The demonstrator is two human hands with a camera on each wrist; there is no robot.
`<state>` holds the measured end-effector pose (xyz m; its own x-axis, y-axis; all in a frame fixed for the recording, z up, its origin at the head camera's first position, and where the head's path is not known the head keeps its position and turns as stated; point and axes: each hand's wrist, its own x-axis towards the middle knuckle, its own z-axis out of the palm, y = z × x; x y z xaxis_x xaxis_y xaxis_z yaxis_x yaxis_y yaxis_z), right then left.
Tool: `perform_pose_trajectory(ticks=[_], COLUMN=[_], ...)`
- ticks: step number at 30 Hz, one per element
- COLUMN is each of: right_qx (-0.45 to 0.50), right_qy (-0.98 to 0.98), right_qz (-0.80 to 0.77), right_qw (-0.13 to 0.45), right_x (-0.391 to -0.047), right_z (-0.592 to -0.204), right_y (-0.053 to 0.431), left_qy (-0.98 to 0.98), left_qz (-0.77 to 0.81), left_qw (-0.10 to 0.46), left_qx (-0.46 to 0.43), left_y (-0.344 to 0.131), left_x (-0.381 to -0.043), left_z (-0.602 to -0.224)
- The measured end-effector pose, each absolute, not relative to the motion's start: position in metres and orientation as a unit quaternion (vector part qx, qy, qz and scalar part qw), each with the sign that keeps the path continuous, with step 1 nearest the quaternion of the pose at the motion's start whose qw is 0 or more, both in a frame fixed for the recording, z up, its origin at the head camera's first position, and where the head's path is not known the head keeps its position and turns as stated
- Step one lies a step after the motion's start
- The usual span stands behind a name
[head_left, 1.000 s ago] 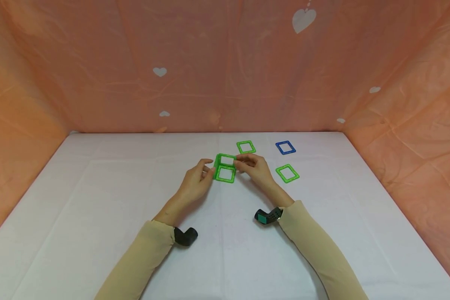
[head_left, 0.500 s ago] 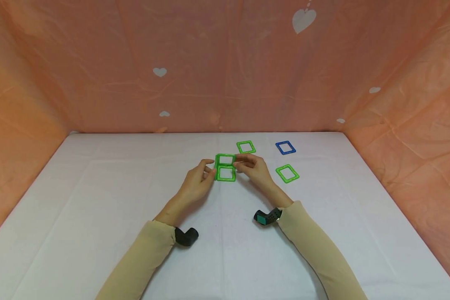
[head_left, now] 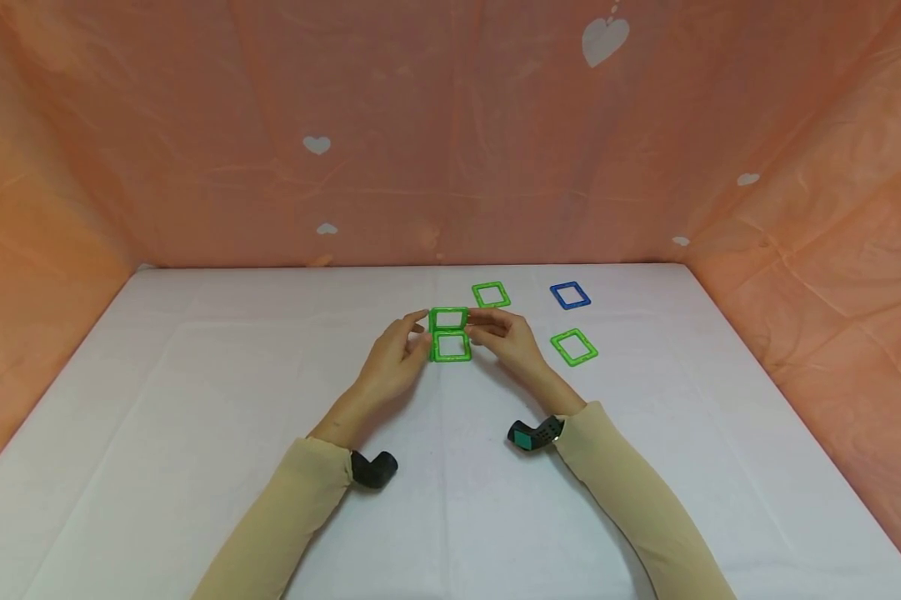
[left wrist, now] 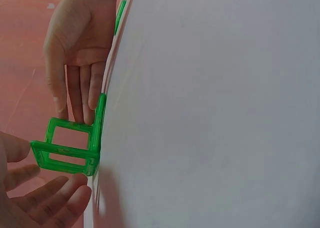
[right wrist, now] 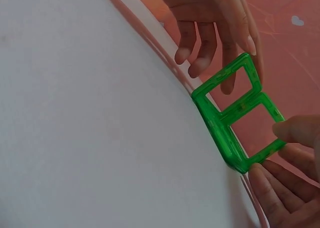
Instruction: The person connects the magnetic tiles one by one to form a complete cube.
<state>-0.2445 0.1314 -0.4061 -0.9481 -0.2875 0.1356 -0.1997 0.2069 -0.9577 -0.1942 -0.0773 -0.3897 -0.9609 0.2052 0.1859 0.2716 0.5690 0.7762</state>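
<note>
Three green square magnetic tiles are joined at their edges: a flat tile on the table, an upright tile behind it, and another upright tile on the left side. My left hand touches the left upright tile from outside with its fingertips, fingers gently bent. From the right, my right hand pinches the edge of the back tile; its thumb lies over the front of the frame. Both hands face each other across the tiles. The left tile is nearly edge-on in the head view.
Loose tiles lie flat beyond and to the right: a green tile at the back, a blue tile and a green tile. White cloth covers the table. An orange curtain rises behind it.
The joined tiles have turned slightly, so the flat one lies squarer to the view and the left upright one shows narrower. Both hands stay almost in place.
</note>
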Motion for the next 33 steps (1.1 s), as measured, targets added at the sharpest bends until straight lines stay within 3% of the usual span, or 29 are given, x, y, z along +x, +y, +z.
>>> perform_pose_trajectory(ticks=[9,24,33], right_qx=[-0.152,-0.014,0.055], right_qy=[0.787,0.831,0.838], right_qz=[-0.598,-0.547,-0.537], right_qw=[0.024,-0.101,-0.081], right_x=[-0.246,-0.255,-0.273], right_z=[-0.408,-0.405,-0.402], right_y=[0.132,0.132,0.132], left_qy=[-0.886,-0.890,-0.889], left_qz=[-0.436,-0.431,-0.431], left_qw=[0.049,0.024,0.022], left_qx=[-0.148,-0.145,-0.154], left_y=[-0.080,-0.081,-0.080], left_x=[-0.197,-0.198,-0.199], left_z=[-0.392,-0.391,-0.391])
